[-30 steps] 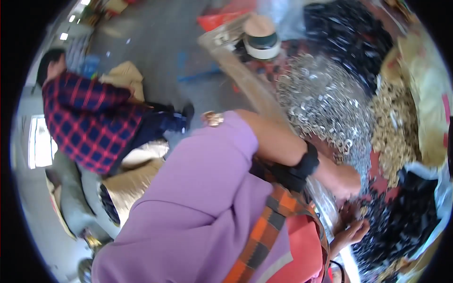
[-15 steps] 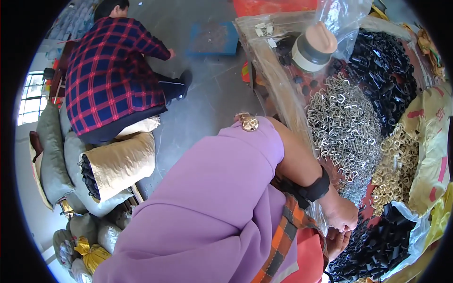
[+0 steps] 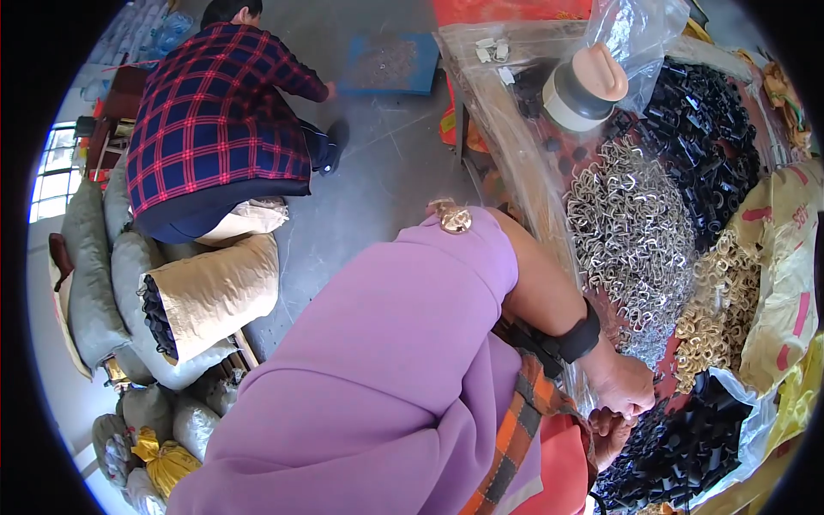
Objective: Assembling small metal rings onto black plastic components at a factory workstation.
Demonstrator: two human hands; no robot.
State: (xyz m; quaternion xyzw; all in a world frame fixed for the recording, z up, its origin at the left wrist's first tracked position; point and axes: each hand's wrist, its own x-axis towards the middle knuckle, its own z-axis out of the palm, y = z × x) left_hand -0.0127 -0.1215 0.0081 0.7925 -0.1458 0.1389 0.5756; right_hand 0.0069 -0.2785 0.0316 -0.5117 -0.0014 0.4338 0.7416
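Observation:
My left hand (image 3: 624,386), with a black band around its forearm, is closed in a pinch at the table's near edge. Just below it, my right hand (image 3: 611,439) has its fingers curled, meeting the left fingertips. Whatever sits between them is too small and covered to make out. Beside the hands lies a heap of small black plastic parts (image 3: 691,451). Beyond them spreads a pile of silver metal loops (image 3: 631,232), with gold-coloured loops (image 3: 717,300) to its right.
A lidded cup (image 3: 584,90) stands near the far table end, next to more black parts (image 3: 695,137). Plastic sheeting (image 3: 506,112) covers the table edge. On the left, a person in a checked shirt (image 3: 215,120) bends toward a blue board (image 3: 390,64) on the floor, beside stacked sacks (image 3: 223,292).
My hands stay together at nearly the same spot, with the fingers slightly shifted. The person on the left has moved a little to the right, and the view has tilted slightly.

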